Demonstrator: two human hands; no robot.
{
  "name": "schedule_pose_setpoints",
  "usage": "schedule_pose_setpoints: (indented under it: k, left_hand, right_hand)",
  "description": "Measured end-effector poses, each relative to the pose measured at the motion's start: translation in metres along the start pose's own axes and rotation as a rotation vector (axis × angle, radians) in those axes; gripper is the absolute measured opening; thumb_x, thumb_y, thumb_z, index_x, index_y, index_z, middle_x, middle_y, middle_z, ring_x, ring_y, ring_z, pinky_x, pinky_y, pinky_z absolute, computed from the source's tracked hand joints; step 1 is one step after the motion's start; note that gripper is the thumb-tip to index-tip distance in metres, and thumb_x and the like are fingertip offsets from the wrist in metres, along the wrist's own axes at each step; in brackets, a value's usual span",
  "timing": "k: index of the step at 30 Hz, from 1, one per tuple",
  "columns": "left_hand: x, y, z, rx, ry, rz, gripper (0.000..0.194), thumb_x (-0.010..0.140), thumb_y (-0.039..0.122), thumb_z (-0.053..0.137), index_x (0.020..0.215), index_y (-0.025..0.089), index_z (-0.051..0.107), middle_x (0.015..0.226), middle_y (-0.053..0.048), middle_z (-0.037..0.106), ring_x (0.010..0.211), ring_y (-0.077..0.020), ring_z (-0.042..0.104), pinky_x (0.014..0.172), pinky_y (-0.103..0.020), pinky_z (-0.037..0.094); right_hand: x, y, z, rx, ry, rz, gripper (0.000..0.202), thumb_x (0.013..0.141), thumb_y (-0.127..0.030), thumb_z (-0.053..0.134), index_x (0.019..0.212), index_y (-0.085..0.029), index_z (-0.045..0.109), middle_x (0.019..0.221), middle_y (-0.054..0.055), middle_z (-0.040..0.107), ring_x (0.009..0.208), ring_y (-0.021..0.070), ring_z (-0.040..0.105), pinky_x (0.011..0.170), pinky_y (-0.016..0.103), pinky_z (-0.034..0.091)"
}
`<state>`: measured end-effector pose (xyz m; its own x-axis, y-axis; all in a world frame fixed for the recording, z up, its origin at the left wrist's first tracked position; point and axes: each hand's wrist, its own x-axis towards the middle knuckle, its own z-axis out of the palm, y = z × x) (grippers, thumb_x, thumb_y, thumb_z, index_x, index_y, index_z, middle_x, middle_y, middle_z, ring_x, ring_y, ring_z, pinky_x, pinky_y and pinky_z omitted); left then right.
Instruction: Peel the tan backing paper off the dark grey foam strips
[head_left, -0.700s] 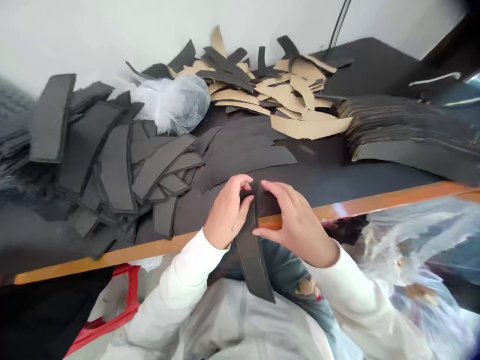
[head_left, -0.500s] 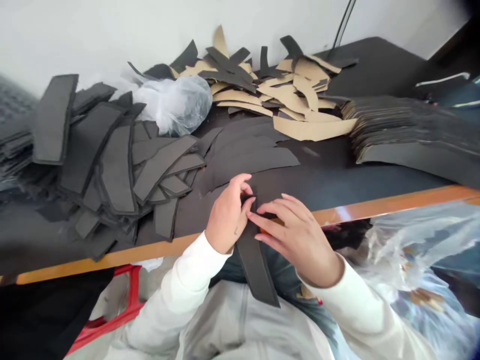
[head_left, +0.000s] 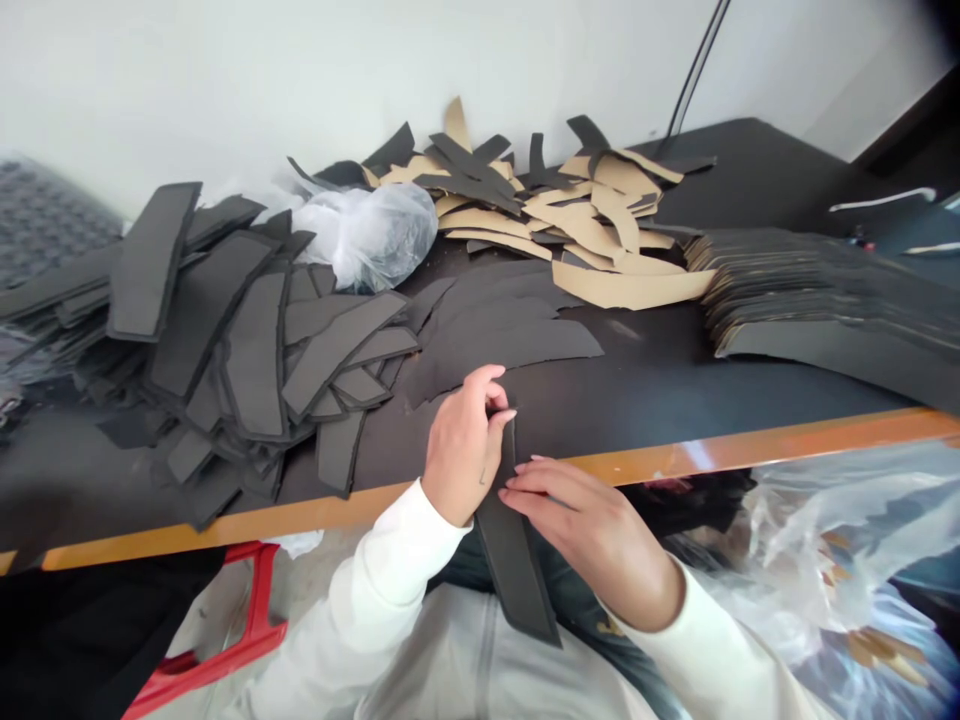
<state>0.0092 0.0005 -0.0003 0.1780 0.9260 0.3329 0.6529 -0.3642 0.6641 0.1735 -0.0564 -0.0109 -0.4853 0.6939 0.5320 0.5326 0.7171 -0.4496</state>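
Note:
A long dark grey padded strip (head_left: 516, 575) lies across the table's front edge, its near end hanging over my lap. My left hand (head_left: 466, 440) is closed on the strip's far end, thumb and index finger pinching its edge. Lower down, my right hand (head_left: 592, 525) has its fingertips pressed together on the strip's right edge. Just beyond my hands, flat dark sheets (head_left: 517, 345) with curved edges lie overlapping on the table. To the left a heap of similar dark padded pieces (head_left: 251, 345) is piled up.
At the back is a loose pile of tan and black curved strips (head_left: 600, 205). Beside it sits a clear plastic bag (head_left: 382, 230). A neat stack of dark pieces (head_left: 825, 300) stands at right. Below the orange table edge (head_left: 705, 455) are plastic bags (head_left: 847, 540) and a red frame (head_left: 259, 600).
My right hand has slid down the strip's edge toward me, away from my left hand. The left hand keeps its pinch at the far end. The camera view has tilted slightly up.

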Motion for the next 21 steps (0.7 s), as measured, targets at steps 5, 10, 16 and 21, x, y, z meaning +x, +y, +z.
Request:
schedule_pose_setpoints:
  k: [5,10,16,21]
  left_hand:
    - [0.0035,0.0006,-0.0023,0.129,0.040,0.019,0.038,0.088,0.013,0.062,0.122,0.023,0.047,0.095,0.000,0.066,0.102,-0.0224,0.055,0.095,-0.037,0.043]
    - [0.0051,-0.0001,-0.0017,0.157,0.033,-0.006,0.039,0.088,0.014,0.063,0.122,0.022,0.046,0.096,0.000,0.066,0.101,-0.0221,0.054,0.092,-0.035,0.044]
    - [0.0060,0.0013,-0.0003,0.196,0.018,-0.036,0.040,0.088,0.015,0.063,0.124,0.022,0.046,0.095,-0.001,0.066,0.099,-0.0230,0.053,0.090,-0.036,0.044]
    - [0.0065,0.0039,-0.0031,0.234,-0.004,-0.037,0.041,0.088,0.015,0.063,0.125,0.021,0.047,0.093,0.000,0.068,0.097,-0.0226,0.054,0.089,-0.036,0.044]
  right_hand:
    - [0.0000,-0.0001,-0.0003,-0.010,0.000,-0.004,0.025,0.093,-0.011,0.054,0.103,-0.021,0.073,0.096,0.006,0.075,0.101,0.0178,0.070,0.098,0.035,0.057]
    - [-0.0018,0.0005,0.0010,-0.014,-0.001,-0.002,0.021,0.092,-0.011,0.056,0.102,-0.019,0.073,0.097,0.006,0.075,0.102,0.0182,0.069,0.099,0.035,0.056]
    - [-0.0014,0.0012,0.0016,-0.008,-0.003,-0.010,0.021,0.090,-0.010,0.058,0.101,-0.019,0.073,0.097,0.005,0.075,0.098,0.0171,0.070,0.099,0.033,0.056]
    - [-0.0011,0.0022,0.0028,-0.022,0.001,-0.017,0.022,0.089,-0.009,0.059,0.101,-0.020,0.073,0.097,0.004,0.075,0.098,0.0164,0.070,0.100,0.032,0.055]
